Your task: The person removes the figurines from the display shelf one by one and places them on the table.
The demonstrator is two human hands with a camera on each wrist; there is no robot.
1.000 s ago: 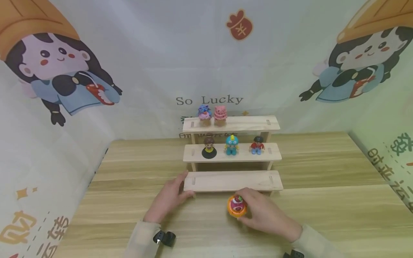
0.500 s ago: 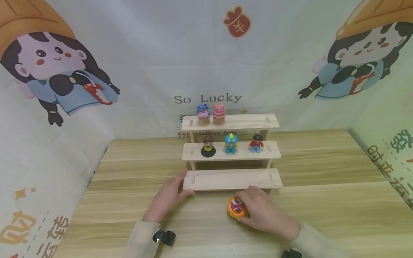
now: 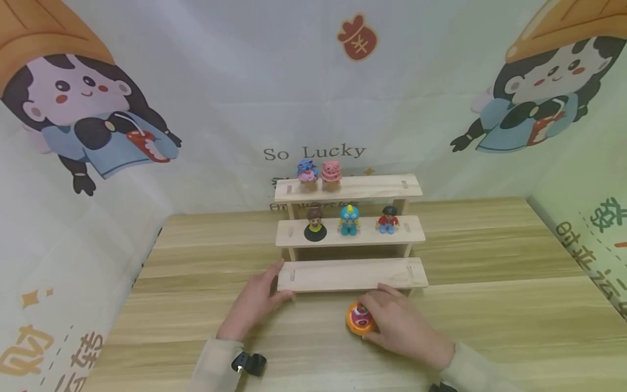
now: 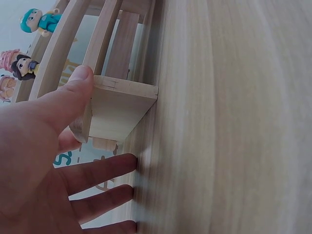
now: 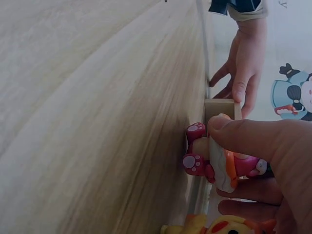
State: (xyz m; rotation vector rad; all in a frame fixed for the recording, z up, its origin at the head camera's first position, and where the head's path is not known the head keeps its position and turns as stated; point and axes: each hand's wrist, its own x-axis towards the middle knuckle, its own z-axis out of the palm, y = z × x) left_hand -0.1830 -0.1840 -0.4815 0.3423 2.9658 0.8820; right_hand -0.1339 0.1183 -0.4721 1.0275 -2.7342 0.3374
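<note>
Clearly, the words "So Lucky" are printed in dark lettering [image 3: 335,152] on the pale backdrop [image 3: 235,81], and the line of characters beneath is partly covered by the wooden shelf [image 3: 323,276]. A yen-like mark is shown on a printed red pouch [image 3: 358,38] higher up. More large Chinese characters [image 3: 609,218] are printed at both sides, some of them cut by the frame edges.

The left end of the lowest tier is pinched by the left hand [image 3: 254,302]: the thumb is laid along the board's front side, the index finger is placed behind, and the other three fingers are spread, nearly straight. A toy figure [image 3: 360,320] in magenta, orange and white is grasped by the right hand [image 3: 406,329] between thumb and fingers, just in front of the lowest tier and right of its middle. Its paw-print soles are seen in the right wrist view; whether the table [image 3: 196,261] is touched by it cannot be told. Near the same hand, a yellow-and-orange toy [image 5: 219,225] is cut off by that view's bottom edge.

Three figurines [image 3: 350,220] are stood on the middle tier, and two ice-cream-shaped toys [image 3: 331,175] on the top one.
</note>
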